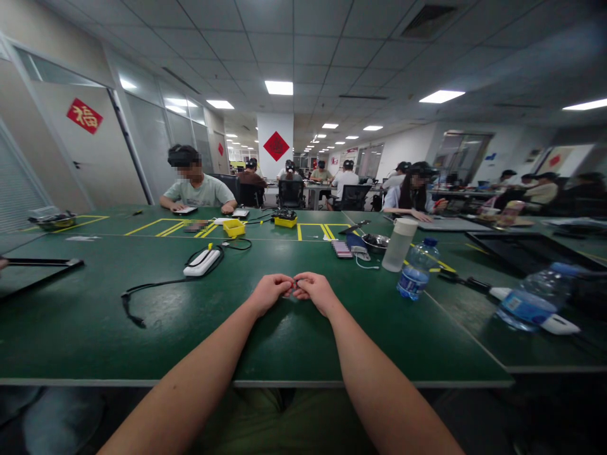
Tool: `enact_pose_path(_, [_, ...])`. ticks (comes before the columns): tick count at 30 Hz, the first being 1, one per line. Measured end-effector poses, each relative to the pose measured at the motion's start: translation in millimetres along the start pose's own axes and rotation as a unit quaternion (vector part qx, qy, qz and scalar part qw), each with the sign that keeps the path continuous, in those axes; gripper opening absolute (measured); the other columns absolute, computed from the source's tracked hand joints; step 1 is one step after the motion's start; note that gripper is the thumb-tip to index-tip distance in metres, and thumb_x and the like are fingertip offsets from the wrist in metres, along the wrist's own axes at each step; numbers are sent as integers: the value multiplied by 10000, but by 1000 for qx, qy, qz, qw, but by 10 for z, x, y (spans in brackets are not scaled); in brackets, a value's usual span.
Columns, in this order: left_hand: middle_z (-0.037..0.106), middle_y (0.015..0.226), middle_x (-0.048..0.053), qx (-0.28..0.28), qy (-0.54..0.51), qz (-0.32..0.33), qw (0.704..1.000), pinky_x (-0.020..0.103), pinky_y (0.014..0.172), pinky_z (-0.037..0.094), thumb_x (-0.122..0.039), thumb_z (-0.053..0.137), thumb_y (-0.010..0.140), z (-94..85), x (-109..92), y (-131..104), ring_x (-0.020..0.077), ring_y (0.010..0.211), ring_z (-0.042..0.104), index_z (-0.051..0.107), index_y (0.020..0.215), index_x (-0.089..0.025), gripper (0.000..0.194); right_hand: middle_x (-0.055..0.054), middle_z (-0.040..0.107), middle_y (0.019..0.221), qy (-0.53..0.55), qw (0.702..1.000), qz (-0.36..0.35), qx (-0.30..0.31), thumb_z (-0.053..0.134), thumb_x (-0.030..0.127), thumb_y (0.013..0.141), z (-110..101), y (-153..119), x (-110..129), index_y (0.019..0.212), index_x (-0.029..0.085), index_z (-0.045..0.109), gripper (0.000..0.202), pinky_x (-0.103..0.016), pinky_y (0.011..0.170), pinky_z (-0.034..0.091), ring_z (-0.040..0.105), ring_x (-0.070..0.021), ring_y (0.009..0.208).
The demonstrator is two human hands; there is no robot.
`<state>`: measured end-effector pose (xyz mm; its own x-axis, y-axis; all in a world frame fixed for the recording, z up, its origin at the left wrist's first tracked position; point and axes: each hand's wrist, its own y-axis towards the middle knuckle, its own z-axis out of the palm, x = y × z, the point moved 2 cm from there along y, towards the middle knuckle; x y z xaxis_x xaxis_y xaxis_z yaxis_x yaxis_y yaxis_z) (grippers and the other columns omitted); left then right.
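Observation:
My left hand (272, 293) and my right hand (316, 292) meet above the green table (199, 344), near its front edge. Both are closed, fingertips pinched together and almost touching. Between them is something very small, with a dark bit and a clear-looking bit; its kind is too small to make out. To the right of my right hand stand a frosted bottle (399, 245) and a water bottle (418, 269) with a blue cap. Left of my left hand lies a white power strip (203, 261) with a black cable.
Yellow trays (234, 228) and yellow tape lines lie farther back. A metal bowl (375, 242) sits behind the frosted bottle. Another water bottle (535, 297) is at the right. A black frame (42, 268) rests at the left. People sit across the table and beyond.

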<state>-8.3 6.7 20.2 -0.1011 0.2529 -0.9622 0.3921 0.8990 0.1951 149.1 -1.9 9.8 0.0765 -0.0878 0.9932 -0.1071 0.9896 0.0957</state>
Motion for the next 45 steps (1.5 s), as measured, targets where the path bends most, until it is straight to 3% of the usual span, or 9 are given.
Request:
enact_pose_path(8, [655, 668, 34, 3, -28, -15, 999, 219, 582, 433, -268, 620, 721, -16, 49, 4, 116, 585, 563, 687, 825, -123, 190, -76, 679, 675, 27, 997, 67, -13, 610, 210, 805, -3, 0, -17, 870, 118, 636, 115, -190, 512, 538, 684, -147, 621])
enact_pose_path(15, [671, 740, 67, 29, -121, -47, 991, 278, 700, 492, -365, 598, 767, -1, 98, 24, 144, 671, 610, 684, 803, -104, 277, -69, 653, 605, 0, 999, 52, 6, 592, 315, 829, -7, 6, -39, 789, 102, 633, 220, -176, 445, 507, 632, -116, 509])
enact_pose_path(21, [668, 759, 102, 13, -158, -57, 986, 295, 695, 493, -466, 580, 778, -2, 125, 41, 155, 668, 616, 670, 842, -80, 401, -60, 637, 594, -7, 999, 49, 17, 574, 346, 835, -12, 23, -68, 814, 103, 626, 250, -182, 424, 488, 623, -119, 493])
enact_pose_path(30, [622, 648, 5, -10, -51, -5, 999, 206, 570, 414, -264, 643, 713, 6, 24, -4, 99, 577, 544, 631, 805, -123, 169, -27, 655, 664, 7, 1000, 6, 27, 693, 284, 703, -5, -2, -42, 865, 144, 583, 241, -192, 460, 471, 615, -113, 532])
enact_pose_path(36, [610, 644, -5, -25, -71, -14, 997, 214, 555, 421, -221, 634, 710, 1, 42, 21, 91, 543, 522, 637, 904, -122, 218, 18, 618, 584, -9, 999, -49, 4, 732, 270, 632, -12, -10, -22, 765, 164, 537, 259, -189, 427, 397, 539, -93, 469])
enact_pose_path(45, [681, 756, 49, -32, -89, -38, 995, 224, 654, 476, -149, 621, 696, -8, 83, 36, 114, 659, 609, 671, 850, -114, 166, -33, 665, 734, 37, 999, -22, 15, 725, 241, 615, -17, 11, -54, 821, 142, 600, 261, -291, 671, 514, 639, -141, 653])
